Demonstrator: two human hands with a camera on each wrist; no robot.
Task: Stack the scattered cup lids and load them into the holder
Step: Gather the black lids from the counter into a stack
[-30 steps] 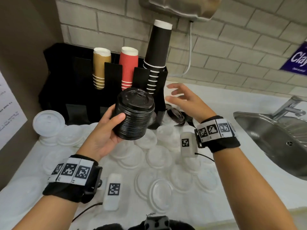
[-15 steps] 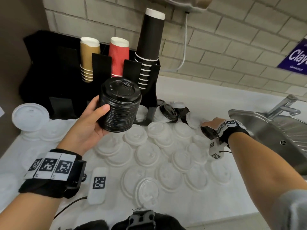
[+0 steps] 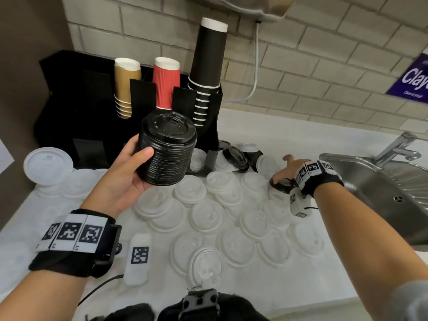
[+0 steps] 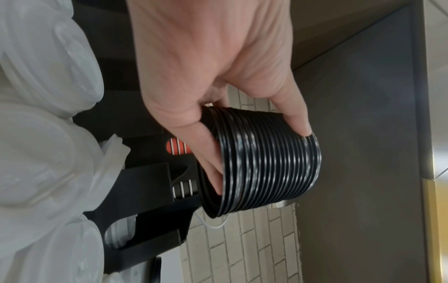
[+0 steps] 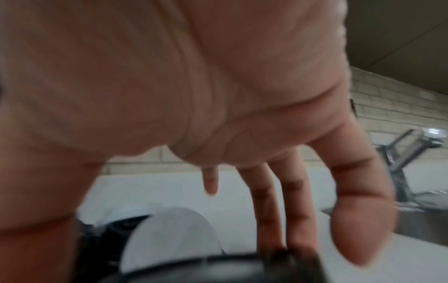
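Above the white counter point(image 3: 289, 140), the left hand point(image 3: 120, 179) holds a stack of black cup lids point(image 3: 168, 148) upright and clear of the surface, thumb across the front of the ribbed side, fingers wrapped behind. The left wrist view shows the same hold: thumb on one edge of the stack point(image 4: 266, 162), fingers on the other, the rims nested tight and even.

Judged handling: thin moulded plastic, light, glossy, a bit slippery. The stack stays stiff as a column only while squeezed from the sides; a loose hold near the top could let the lower lids slide off. Best taken low and mid-height round the rims, as now.

Near the sink point(image 3: 379, 181), the right hand point(image 3: 287, 172) reaches down onto a loose black lid point(image 3: 281, 185) lying on the counter, fingertips on its edge. Whether it has a firm pinch yet I cannot tell; the right wrist view is blurred, showing only spread fingers point(image 5: 266, 206) over the dark rim point(image 5: 218, 268). A single lid will flex; lift by the rim.

More black lids point(image 3: 234, 156) lie by the foot of the black cup holder point(image 3: 208, 112). White lids point(image 3: 206, 214) are scattered across the counter, well short of being gathered.
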